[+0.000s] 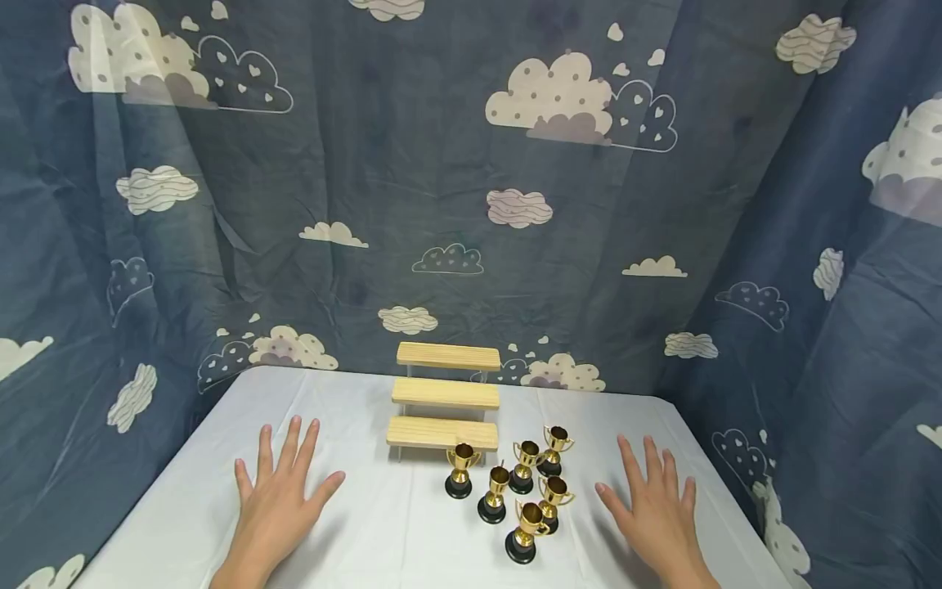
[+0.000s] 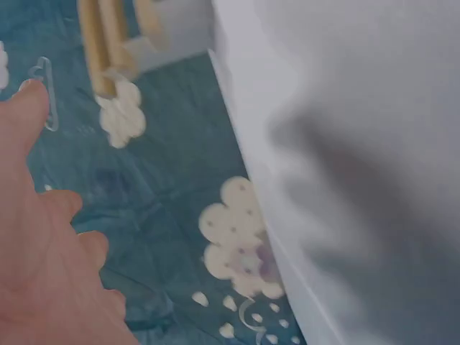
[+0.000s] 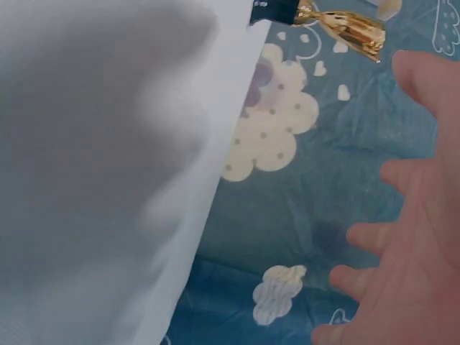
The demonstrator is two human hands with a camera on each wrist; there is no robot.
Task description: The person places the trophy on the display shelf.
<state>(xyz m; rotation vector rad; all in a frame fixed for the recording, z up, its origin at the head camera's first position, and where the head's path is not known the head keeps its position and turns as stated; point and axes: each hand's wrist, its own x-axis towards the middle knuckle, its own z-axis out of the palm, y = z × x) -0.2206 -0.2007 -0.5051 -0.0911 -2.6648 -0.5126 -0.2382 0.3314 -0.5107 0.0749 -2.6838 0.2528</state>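
Several small gold trophy cups with black bases stand upright in a loose group on the white table, among them a front one [image 1: 525, 536] and a left one [image 1: 459, 470]. Behind them is a three-tier stand with wooden steps [image 1: 445, 394]. My left hand [image 1: 275, 511] hovers left of the stand, fingers spread, holding nothing. On the other side, my right hand [image 1: 655, 515] is spread above the table, nearest to the right-hand trophy [image 1: 553, 492] without touching it. The right wrist view catches part of one trophy [image 3: 348, 29]; the left wrist view shows the stand's step ends [image 2: 115, 43].
A white cloth covers the table [image 1: 353, 532]. Dark blue curtains with a cloud print [image 1: 412, 164] hang behind it and along both sides. The stand is close to the table's back edge, near the curtain.
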